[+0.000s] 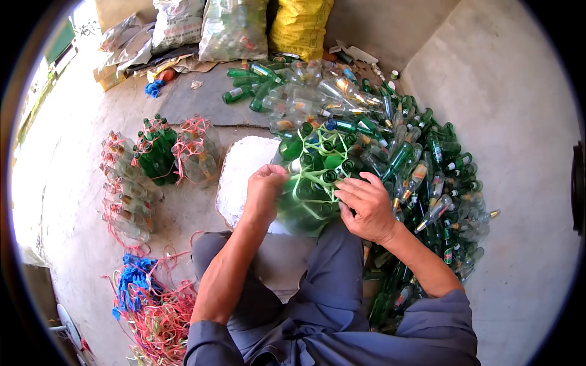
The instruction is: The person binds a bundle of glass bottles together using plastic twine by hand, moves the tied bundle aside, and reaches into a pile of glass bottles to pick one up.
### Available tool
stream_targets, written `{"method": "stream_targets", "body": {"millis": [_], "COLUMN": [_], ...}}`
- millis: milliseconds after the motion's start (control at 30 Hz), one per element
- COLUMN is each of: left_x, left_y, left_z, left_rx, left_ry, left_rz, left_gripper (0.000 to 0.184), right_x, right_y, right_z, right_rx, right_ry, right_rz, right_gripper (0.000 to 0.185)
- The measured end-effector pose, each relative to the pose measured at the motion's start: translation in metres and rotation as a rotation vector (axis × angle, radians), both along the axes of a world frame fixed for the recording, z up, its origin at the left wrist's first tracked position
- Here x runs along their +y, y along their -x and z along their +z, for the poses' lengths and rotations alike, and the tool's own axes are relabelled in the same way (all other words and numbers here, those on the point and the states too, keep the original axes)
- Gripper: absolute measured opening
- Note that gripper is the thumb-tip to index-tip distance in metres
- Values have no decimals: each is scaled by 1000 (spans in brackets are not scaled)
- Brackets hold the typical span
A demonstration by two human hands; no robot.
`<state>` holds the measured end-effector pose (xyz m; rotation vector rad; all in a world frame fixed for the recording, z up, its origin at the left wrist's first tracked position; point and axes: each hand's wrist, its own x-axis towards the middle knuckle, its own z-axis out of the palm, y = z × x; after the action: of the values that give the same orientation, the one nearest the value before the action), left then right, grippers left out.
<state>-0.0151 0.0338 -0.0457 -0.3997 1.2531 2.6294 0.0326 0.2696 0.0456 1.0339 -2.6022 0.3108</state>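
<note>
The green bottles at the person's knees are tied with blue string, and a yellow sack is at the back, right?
Not quite: the head view shows the string on those green bottles is light green, not blue. The yellow sack is at the back.

yellow sack [302, 27]: far side | translucent sack [233, 30]: just left | white sack [177, 25] | grey wall [513, 122]

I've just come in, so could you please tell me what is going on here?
A person's left hand seems to pinch green strap laced around a cluster of green bottles. The right hand, spread open, is at the cluster's right side. Tied bundles stand to the left, with a tangle of strap nearer; loose bottles lie heaped beyond and to the right.
</note>
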Motion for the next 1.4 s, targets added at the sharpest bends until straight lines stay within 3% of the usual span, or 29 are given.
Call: {"method": "stream_targets", "body": {"millis": [67, 167, 333, 467, 767, 1233, 1400], "left_x": [-1, -1, -2, -3, -4, -13, -18], "left_y": [0, 0, 0, 0, 4, 6, -2], "left_z": [-3, -7, -8, -10, -9, -16, -8], "left_rx": [-9, -14, -34, -30, -36, -79, -26], "left_ry": [-32, -58, -94, -113, -134, -250, -98], "left_rz": [12, 25, 25, 32, 16, 40, 15], "left_gripper": [10, 12, 12, 13, 14, 22, 22], "right_x": [2, -13, -31, -30, -39, -30, -29], "right_y": [2, 14, 43, 58, 59, 62, 60], "right_z": [1, 23, 16, -10, -1, -12, -17], "right_rx": [-56, 132, 12, -102, -5, 58, 67], "right_ry": [72, 122, -112, -120, -368, -251, -247], "right_rz": [-36, -39, -5, -33, 81, 102, 59], "right_gripper": [28, 29, 55, 65, 59, 56, 54]}}
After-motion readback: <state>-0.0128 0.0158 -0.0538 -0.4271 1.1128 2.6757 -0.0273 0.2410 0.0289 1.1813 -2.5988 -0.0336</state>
